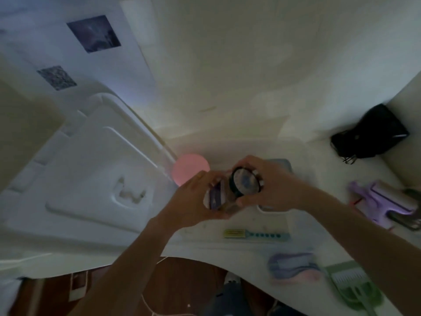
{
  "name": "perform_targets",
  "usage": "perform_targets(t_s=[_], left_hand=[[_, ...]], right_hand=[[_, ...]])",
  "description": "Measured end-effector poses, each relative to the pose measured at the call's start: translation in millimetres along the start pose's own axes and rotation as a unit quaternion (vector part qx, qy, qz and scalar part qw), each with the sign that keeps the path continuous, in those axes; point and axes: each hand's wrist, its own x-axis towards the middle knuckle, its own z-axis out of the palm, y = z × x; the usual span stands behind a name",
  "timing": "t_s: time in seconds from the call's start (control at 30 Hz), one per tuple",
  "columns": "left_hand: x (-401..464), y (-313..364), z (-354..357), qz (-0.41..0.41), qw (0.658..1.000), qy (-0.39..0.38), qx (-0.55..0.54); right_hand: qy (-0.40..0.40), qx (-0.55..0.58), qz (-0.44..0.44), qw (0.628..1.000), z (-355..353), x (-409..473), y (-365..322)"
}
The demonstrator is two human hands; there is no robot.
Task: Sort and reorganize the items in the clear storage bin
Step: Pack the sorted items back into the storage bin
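White counter [227,137] | left hand [196,201] grips jar [227,197] body | right hand [268,185] grips its lid [245,182]

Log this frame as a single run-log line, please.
left hand: grips jar body | right hand: grips black lid | jar: held above white table | pink round item: behind hands | frame: blurred

Dim, bluish-grey light — brightest at the upper left; everything is soft with motion blur, and wide-angle distortion bends the edges.
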Motion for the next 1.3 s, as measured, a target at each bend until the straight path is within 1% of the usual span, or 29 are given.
perform_targets(t_s=[0.1, 0.17, 0.23, 0.37, 0.47, 0.57, 0.67, 0.73, 0.8, 0.87, 0.97, 1.07, 1.13, 1.23, 1.3], left_hand=[[-16, -29, 8, -0.085, 0.988, -0.102, 0.075], [-22, -39, 11, -0.130, 0.967, -0.158, 0.151], [-29, -49, 15, -0.151, 0.949, -0.180, 0.209], [-37, -63, 10, -0.152, 0.945, -0.158, 0.242], [-40, -71, 3, -0.152, 0.945, -0.117, 0.266], [-42, -76, -1, -0.109, 0.952, -0.072, 0.278], [-43, -79, 2, -0.073, 0.941, -0.065, 0.323], [-43, -76, 4, -0.064, 0.934, -0.068, 0.345], [-40, -74, 4, -0.060, 0.932, -0.071, 0.351], [-38, -73, 4, -0.053, 0.931, -0.067, 0.355], [-37, -73, 7, -0.045, 0.929, -0.065, 0.362], [-40, -77, 12, -0.056, 0.923, -0.070, 0.374], [-42, -78, 12, -0.056, 0.923, -0.063, 0.375], [-49, -74, 13, -0.069, 0.932, -0.060, 0.350], [-52, -63, 17, -0.076, 0.941, -0.073, 0.322]], right_hand=[[0.023, 0.033, 0.057, 0.998, 53, 11, 8], [0.027, 0.021, 0.099, 0.994, 79, 18, 8], [0.033, 0.015, 0.135, 0.990, 102, 27, 8], [0.063, 0.016, 0.184, 0.981, 144, 47, 8], [0.080, 0.005, 0.193, 0.978, 175, 62, 0], [0.087, 0.031, 0.204, 0.975, 202, 73, -8], [0.101, 0.063, 0.220, 0.968, 210, 84, -12], [0.084, 0.078, 0.241, 0.964, 209, 92, -14], [0.029, 0.022, 0.258, 0.966, 206, 97, -16], [0.001, -0.007, 0.268, 0.963, 207, 99, -18], [-0.003, 0.031, 0.280, 0.960, 216, 101, -11], [-0.014, 0.049, 0.276, 0.960, 216, 101, -6], [-0.039, 0.040, 0.252, 0.966, 204, 97, 2], [-0.081, 0.030, 0.225, 0.970, 164, 73, 20], [-0.079, 0.050, 0.213, 0.973, 126, 42, 36]])
